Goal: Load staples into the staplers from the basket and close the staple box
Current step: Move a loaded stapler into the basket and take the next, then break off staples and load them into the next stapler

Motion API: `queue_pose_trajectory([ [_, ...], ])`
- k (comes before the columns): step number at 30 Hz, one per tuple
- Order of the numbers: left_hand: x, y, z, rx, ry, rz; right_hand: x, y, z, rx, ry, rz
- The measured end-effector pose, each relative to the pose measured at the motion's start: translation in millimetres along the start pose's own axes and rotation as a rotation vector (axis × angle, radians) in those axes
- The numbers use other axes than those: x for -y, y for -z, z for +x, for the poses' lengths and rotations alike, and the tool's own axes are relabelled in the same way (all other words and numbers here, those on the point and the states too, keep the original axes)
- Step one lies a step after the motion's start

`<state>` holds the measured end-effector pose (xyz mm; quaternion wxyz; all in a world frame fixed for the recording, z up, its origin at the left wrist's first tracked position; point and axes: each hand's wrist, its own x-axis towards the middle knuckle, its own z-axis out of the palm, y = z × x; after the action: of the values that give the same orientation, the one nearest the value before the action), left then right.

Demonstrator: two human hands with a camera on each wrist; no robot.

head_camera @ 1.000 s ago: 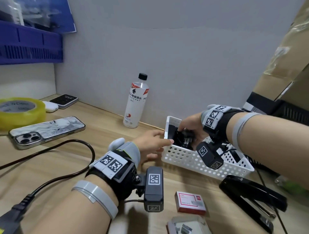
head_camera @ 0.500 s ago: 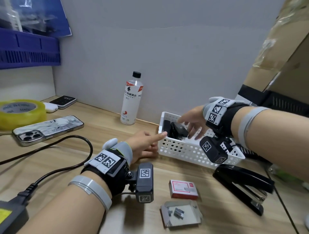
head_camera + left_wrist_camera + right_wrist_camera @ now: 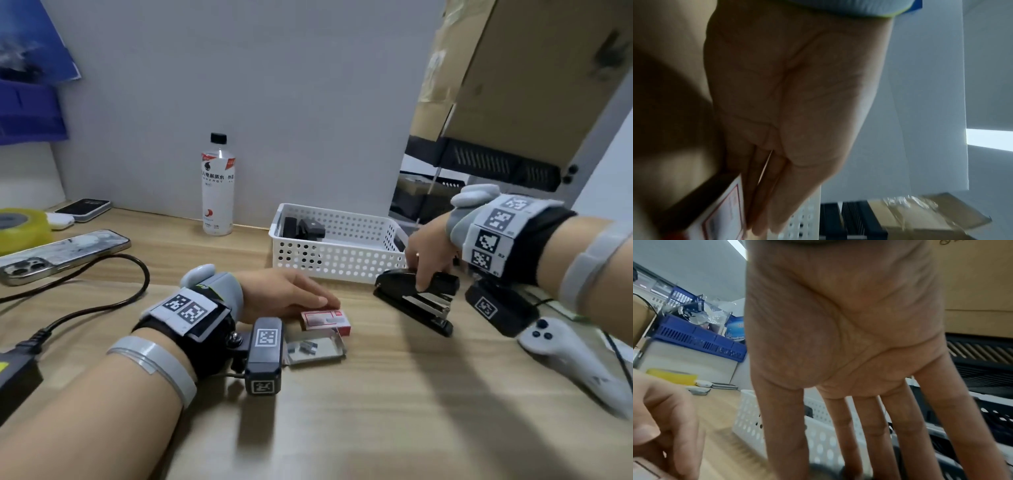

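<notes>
- The right hand (image 3: 430, 255) sets its straight, spread grip down on the black stapler (image 3: 416, 300), clasping nothing.
- The stapler lies open on the bench, long axis running toward the person, just before the basket (image 3: 337, 253).
- The left hand (image 3: 284, 299) lies flat-fingered beside the staple box (image 3: 326, 319), its tray (image 3: 317, 349) nearer still.

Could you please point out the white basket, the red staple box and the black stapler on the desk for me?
white basket (image 3: 342, 260), head view, on its perforated front wall.
red staple box (image 3: 325, 319), head view, on its printed top face.
black stapler (image 3: 400, 284), head view, on the black top cover, left of the fingers.
</notes>
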<state>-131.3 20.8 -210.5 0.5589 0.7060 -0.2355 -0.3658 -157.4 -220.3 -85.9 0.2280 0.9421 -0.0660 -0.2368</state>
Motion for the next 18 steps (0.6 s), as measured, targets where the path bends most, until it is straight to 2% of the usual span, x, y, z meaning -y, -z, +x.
queue_pose_trajectory([
  [2,-1,-10,1,0.072,-0.004,-0.001,3,-8,-5,-0.086,0.020,-0.056],
  [4,-3,-12,0,0.065,-0.037,-0.066,7,-10,-4,-0.154,0.073,-0.043],
  [5,-3,-9,-1,0.019,-0.063,-0.106,10,-9,-3,-0.183,0.112,-0.018],
  [7,-1,1,-4,-0.156,-0.139,-0.130,16,-7,1,-0.239,0.203,0.051],
  [9,5,14,-7,-0.340,-0.193,-0.055,29,-3,3,-0.286,0.318,0.105],
  [10,9,19,-7,-0.381,-0.207,-0.010,37,0,2,-0.306,0.381,0.128],
  [13,18,26,-10,-0.380,-0.235,0.083,65,9,0,-0.348,0.531,0.187],
  [18,25,34,-11,-0.384,-0.276,0.088,106,20,-2,-0.392,0.660,-0.002],
])
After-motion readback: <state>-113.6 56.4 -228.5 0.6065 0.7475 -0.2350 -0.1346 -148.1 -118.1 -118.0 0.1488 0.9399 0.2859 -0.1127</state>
